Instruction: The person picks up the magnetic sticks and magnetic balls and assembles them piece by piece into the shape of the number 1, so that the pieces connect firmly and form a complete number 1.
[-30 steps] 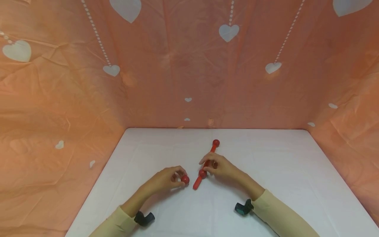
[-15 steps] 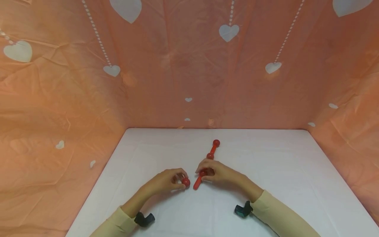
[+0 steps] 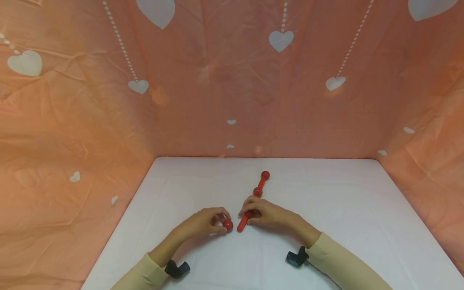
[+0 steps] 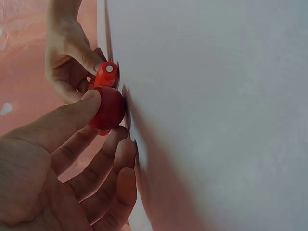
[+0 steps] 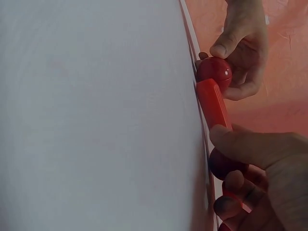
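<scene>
In the head view, my left hand (image 3: 204,221) pinches a glossy red ball (image 3: 228,225) between thumb and fingertips, just above or on the table. To its right lies a straight chain of red rods and balls, with a far ball (image 3: 265,175) and a middle ball (image 3: 257,191) showing. My right hand (image 3: 267,212) grips the chain's near part and hides one ball there; the right wrist view shows that dark red ball (image 5: 225,164) under the thumb. The near rod (image 3: 242,224) points toward the left hand. A pale round dot marks its end (image 4: 109,69) in the left wrist view.
The white table (image 3: 315,185) stretches around both hands. Behind and at the sides hangs an orange cloth (image 3: 203,100) with pale hearts. Dark wrist-worn devices (image 3: 177,269) sit at both cuffs.
My right hand has slid along the chain toward the near end, uncovering the middle ball and covering the nearer one. The left hand and its ball have shifted slightly nearer the body.
</scene>
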The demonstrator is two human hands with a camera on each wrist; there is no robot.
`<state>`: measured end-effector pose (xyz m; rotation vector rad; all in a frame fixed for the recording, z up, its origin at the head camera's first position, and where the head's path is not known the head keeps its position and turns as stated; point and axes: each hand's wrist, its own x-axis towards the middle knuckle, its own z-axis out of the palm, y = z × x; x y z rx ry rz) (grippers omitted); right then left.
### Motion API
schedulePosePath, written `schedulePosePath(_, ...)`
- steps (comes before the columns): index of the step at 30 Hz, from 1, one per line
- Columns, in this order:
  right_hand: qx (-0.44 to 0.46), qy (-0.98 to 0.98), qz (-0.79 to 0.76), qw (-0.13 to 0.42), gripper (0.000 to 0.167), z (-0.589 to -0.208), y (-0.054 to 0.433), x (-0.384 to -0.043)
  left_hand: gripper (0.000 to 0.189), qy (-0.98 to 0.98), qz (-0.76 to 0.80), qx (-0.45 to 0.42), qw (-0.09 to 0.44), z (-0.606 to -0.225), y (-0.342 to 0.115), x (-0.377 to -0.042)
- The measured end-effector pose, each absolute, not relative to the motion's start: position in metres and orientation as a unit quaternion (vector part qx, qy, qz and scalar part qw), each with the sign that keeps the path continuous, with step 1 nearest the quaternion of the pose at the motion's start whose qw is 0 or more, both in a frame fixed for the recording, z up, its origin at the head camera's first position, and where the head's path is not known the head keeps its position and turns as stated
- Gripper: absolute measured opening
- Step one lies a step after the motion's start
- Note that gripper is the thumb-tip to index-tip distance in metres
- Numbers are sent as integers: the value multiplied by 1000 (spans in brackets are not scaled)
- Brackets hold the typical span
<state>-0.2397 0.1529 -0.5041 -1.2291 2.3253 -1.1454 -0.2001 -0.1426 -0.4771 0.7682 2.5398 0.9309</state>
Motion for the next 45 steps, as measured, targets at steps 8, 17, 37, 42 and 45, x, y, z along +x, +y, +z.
schedulePosePath(8,-416,815,-382,133,24,-504,152,-239,29,887,331,278,162,-474,-141,-198)
schedulePosePath(17,-413,818,-379,130,23,-507,153,-239,30,884,335,276,175,-475,-140,-197)
schedulePosePath(37,-413,818,-376,137,26,-507,155,-241,33,871,349,288,194,-479,-135,-195)
schedulePosePath(42,-412,817,-379,140,26,-508,155,-241,34,865,355,294,198,-481,-134,-194)
schedulePosePath(45,-404,819,-381,145,26,-508,156,-241,34,862,358,298,200,-481,-132,-193)
